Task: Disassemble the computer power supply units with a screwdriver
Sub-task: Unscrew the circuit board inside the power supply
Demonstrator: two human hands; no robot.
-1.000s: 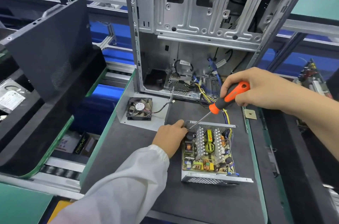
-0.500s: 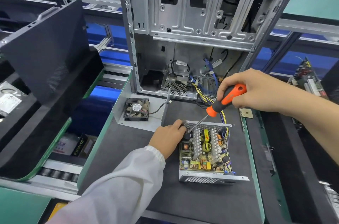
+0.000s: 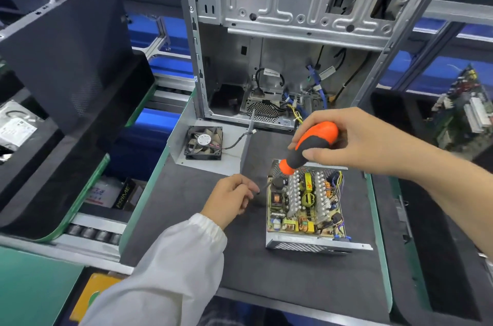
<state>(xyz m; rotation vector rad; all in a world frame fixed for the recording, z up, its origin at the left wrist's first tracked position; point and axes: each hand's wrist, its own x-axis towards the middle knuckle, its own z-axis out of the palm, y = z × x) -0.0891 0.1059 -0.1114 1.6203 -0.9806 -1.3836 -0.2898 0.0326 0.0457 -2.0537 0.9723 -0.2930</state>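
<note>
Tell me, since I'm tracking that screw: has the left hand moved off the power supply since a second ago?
Yes. The left hand has drawn back leftward from the power supply corner it touched, fingers now at the screwdriver tip.

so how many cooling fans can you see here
1. The black cooling fan lies on the loose metal cover plate, left of the open power supply and in front of the computer case. Others may be hidden inside the case.

We see an empty computer case [image 3: 280, 19] behind the mat [image 3: 186, 197], and a circuit board [image 3: 464, 109] far right.
</note>
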